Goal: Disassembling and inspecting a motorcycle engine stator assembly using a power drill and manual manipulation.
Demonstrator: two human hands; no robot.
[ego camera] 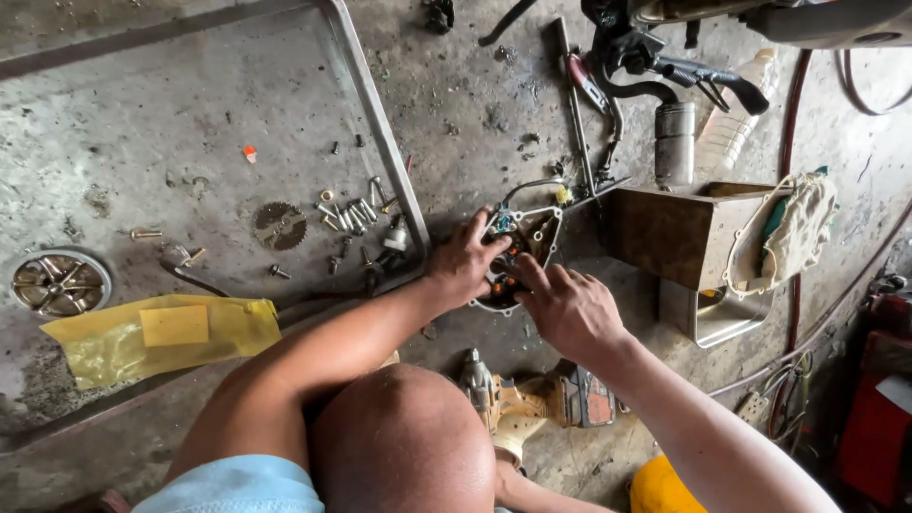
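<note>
Head view, looking down at a concrete floor point(475, 104). At the centre of the frame both hands meet on a metal engine cover point(532, 228), pale grey with bolt lugs round its rim, lying flat on the floor with its inner side up. The left hand point(463, 266) presses on the cover's left rim, fingers curled over the edge, apparently to steady it. The right hand point(570, 309) comes in from the lower right, fingers pinched down onto the dark coil assembly point(505, 275) inside the cover; what they grip, if anything, is hidden.

Left of the hands a shallow metal tray point(380, 123) takes up the upper left, its raised rim running diagonally just beside the left hand and closing off that side. Inside it lie a cluster of bolts point(350, 214), a toothed gear point(280, 226), a round spoked part point(59, 283) and a yellow plastic bag point(161, 334), kept together, likely so that small parts do not roll away.

Right of the cover stands a brown metal box point(674, 233), close by, with a cloth point(798, 228) draped on its far corner. A cordless driver point(532, 394) lies on the floor at lower centre, near the person's knee point(404, 442). Open floor remains chiefly above the cover, toward the top centre.
</note>
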